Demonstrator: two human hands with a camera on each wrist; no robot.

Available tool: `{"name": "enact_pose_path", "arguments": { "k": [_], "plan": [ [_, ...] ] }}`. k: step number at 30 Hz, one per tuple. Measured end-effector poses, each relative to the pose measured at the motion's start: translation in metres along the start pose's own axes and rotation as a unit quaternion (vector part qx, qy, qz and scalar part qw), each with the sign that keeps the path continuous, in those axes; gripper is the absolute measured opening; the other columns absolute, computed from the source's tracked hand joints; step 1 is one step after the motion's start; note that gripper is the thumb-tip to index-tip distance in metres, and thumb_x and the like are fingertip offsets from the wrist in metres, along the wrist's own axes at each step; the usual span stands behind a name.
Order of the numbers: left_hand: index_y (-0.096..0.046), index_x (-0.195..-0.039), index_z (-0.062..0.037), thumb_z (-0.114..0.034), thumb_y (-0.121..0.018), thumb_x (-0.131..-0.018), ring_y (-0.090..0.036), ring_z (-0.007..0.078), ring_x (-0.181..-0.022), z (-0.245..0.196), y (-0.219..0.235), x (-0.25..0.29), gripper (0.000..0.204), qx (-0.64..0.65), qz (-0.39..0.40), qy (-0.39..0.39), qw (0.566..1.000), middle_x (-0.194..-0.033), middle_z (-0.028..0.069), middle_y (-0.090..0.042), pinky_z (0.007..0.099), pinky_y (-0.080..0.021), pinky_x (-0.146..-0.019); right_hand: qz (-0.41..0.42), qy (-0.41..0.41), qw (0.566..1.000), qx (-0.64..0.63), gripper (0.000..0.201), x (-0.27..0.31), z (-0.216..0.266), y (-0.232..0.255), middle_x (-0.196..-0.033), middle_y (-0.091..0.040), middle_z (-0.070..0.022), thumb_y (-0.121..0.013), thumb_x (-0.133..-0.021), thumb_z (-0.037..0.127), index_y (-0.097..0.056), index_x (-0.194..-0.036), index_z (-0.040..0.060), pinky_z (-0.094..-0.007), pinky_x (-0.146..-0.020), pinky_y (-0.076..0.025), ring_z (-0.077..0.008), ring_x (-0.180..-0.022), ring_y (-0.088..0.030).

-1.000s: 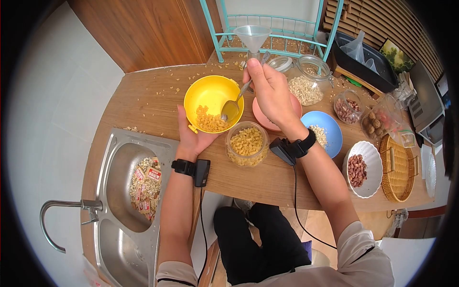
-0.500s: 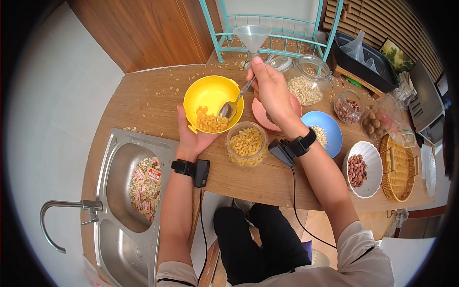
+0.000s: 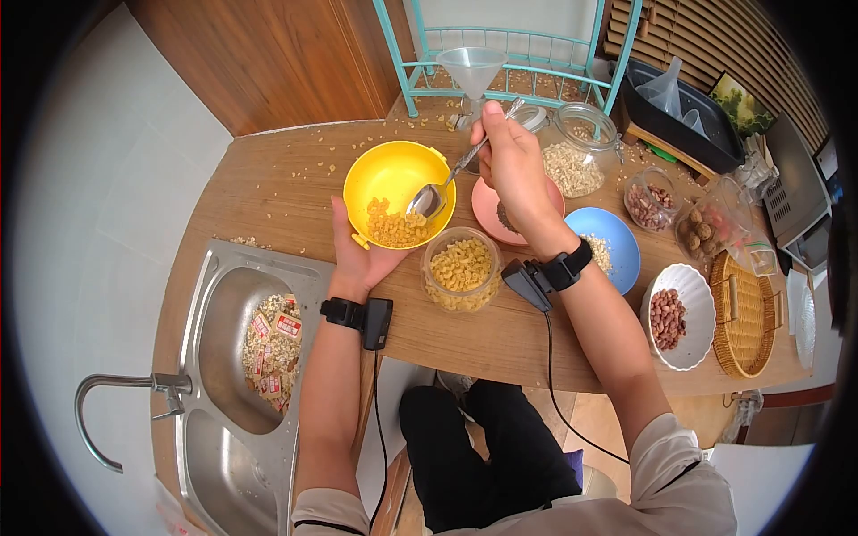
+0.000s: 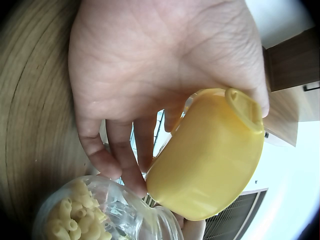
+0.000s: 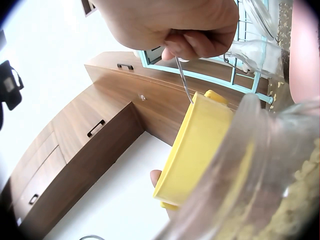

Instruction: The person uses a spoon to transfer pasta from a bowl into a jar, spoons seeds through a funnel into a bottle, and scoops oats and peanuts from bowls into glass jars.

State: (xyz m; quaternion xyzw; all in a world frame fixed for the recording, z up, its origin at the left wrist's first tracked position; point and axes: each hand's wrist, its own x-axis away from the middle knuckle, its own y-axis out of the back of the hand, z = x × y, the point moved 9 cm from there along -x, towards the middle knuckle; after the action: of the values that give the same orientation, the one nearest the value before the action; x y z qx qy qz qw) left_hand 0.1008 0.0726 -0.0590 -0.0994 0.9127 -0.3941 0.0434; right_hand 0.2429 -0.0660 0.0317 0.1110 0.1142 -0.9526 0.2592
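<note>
My left hand (image 3: 364, 259) holds a yellow bowl (image 3: 393, 165) tilted above the counter, thumb along its outer side and fingers under it. Small macaroni (image 3: 393, 225) lies gathered in the bowl's near part. My right hand (image 3: 518, 170) grips a metal spoon (image 3: 427, 200) by its handle, the spoon's head down inside the bowl at the macaroni's edge. From the right wrist view, the spoon handle (image 5: 183, 80) runs from the curled fingers over the rim of the yellow bowl (image 5: 197, 150). Just below the bowl stands a clear jar (image 3: 463, 299) full of macaroni.
A pink plate (image 3: 487, 214) lies partly under my right hand, beside a blue plate (image 3: 617, 234) with oats. To the right are a white bowl (image 3: 702, 313) of peanuts and a wicker basket (image 3: 746, 322). A funnel (image 3: 472, 67) stands behind; a sink (image 3: 214, 295) is left.
My right hand has shifted slightly right, turning the spoon so its head tilts differently within the bowl. The left hand and the yellow bowl have stayed in place.
</note>
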Motion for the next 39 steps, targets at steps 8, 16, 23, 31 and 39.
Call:
{"name": "enact_pose_path", "arguments": {
  "k": [8, 16, 23, 31, 39],
  "plan": [
    [-0.027, -0.153, -0.0156, -0.089, -0.037, -0.077, -0.029, 0.0353, -0.143, 0.0, 0.0, -0.001, 0.106, -0.001, 0.011, -0.002, 1.0, -0.157, 0.0164, -0.027, 0.0598, -0.026, -0.114, -0.006, -0.117, 0.984, -0.136, 0.042, 0.003, -0.011, 0.003, -0.06, -0.032, 0.0067, -0.044, -0.104, 0.045, -0.051, -0.078, 0.0119, -0.0225, -0.044, -0.019, -0.0048, -0.047, -0.027],
    [-0.029, -0.152, -0.016, -0.09, -0.04, -0.076, -0.03, 0.0344, -0.142, 0.0, -0.001, 0.001, 0.106, 0.004, 0.0, 0.006, 1.0, -0.155, 0.015, -0.031, 0.0585, -0.026, -0.114, -0.015, -0.133, 0.979, -0.154, 0.044, 0.0, -0.017, 0.012, -0.057, -0.026, 0.0081, -0.043, -0.104, 0.045, -0.045, -0.073, 0.0142, -0.0233, -0.044, -0.018, -0.0053, -0.046, -0.021],
    [-0.03, -0.151, -0.0161, -0.09, -0.041, -0.075, -0.031, 0.0337, -0.142, 0.0, -0.001, 0.0, 0.106, 0.0, -0.002, -0.001, 1.0, -0.155, 0.0146, -0.032, 0.0578, -0.026, -0.114, -0.013, -0.124, 0.984, -0.13, 0.05, 0.001, -0.012, 0.01, -0.056, -0.024, 0.0084, -0.043, -0.103, 0.048, -0.042, -0.064, 0.0156, -0.0243, -0.045, -0.016, -0.0058, -0.047, -0.019],
    [-0.031, -0.151, -0.0163, -0.09, -0.042, -0.075, -0.033, 0.0333, -0.141, 0.001, 0.004, -0.001, 0.106, 0.015, -0.009, 0.003, 1.0, -0.154, 0.0142, -0.033, 0.0575, -0.027, -0.114, -0.003, -0.08, 0.992, -0.094, 0.052, 0.003, -0.001, 0.007, -0.056, -0.031, 0.0067, -0.044, -0.101, 0.051, -0.043, -0.063, 0.0149, -0.0243, -0.045, -0.016, -0.0056, -0.048, -0.022],
    [-0.031, -0.151, -0.0165, -0.089, -0.04, -0.076, -0.033, 0.0335, -0.141, -0.001, -0.001, 0.0, 0.104, 0.006, -0.006, -0.002, 1.0, -0.154, 0.0142, -0.033, 0.0584, -0.029, -0.113, 0.001, -0.047, 0.997, -0.058, 0.055, 0.002, 0.002, 0.008, -0.057, -0.035, 0.0048, -0.044, -0.101, 0.051, -0.044, -0.062, 0.013, -0.0235, -0.045, -0.018, -0.0055, -0.048, -0.024]
  ]
}}
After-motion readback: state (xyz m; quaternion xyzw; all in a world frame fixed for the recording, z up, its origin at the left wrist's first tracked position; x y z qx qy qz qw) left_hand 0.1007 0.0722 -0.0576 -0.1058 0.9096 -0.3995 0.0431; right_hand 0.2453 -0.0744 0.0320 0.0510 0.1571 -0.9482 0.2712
